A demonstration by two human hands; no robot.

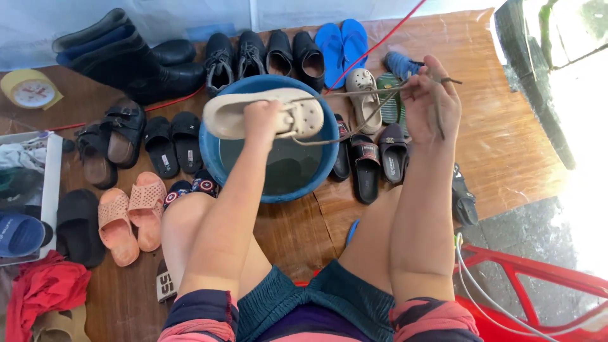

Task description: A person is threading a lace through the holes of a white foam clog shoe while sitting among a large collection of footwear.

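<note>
My left hand (263,119) grips a beige perforated shoe (278,114) and holds it sideways over a blue basin (212,152) filled with dark water. A thin brown lace (361,104) runs from the shoe's toe end up to my right hand (432,101), which pinches it, raised to the right of the basin. The lace is stretched in two strands between shoe and hand. My bare knees sit just below the basin.
Many shoes ring the basin on a wooden board: black boots (126,57), black shoes (253,54), blue flip-flops (342,44), black slides (373,158), pink sandals (130,215). A yellow clock (28,88) lies far left, a red chair frame (538,278) at right.
</note>
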